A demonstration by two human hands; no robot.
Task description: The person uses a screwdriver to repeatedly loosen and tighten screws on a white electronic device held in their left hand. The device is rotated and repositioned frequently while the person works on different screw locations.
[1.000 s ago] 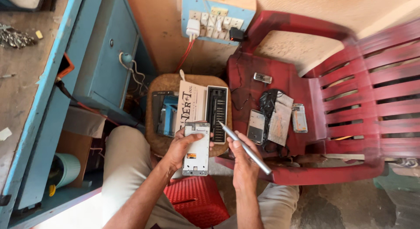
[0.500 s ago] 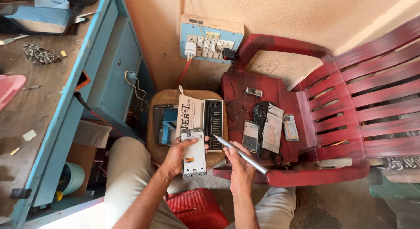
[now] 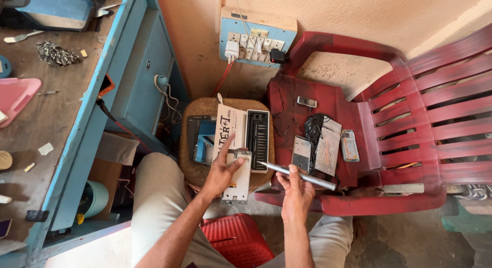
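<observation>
My left hand (image 3: pixel 221 171) grips a white phone body (image 3: pixel 238 181) with its back open, thumb laid across its upper part. My right hand (image 3: pixel 294 188) holds a silver screwdriver (image 3: pixel 297 176) like a pen, its tip pointing left toward the phone's upper right corner. Both hands hover over a round wooden stool (image 3: pixel 192 168). On the stool lie a white box (image 3: pixel 229 128), a black tray of screwdriver bits (image 3: pixel 257 140) and a blue-and-black case (image 3: pixel 203 140).
A red plastic chair (image 3: pixel 389 124) at right carries several phones and parts (image 3: pixel 323 147). A blue socket board (image 3: pixel 254 41) with plugs hangs on the wall. A blue workbench (image 3: pixel 61 94) stands at left. A red stool (image 3: pixel 237 240) sits between my knees.
The view has drifted, so everything sits slightly lower and to the right in the picture. Both hands keep their grip on the phone and the screwdriver.
</observation>
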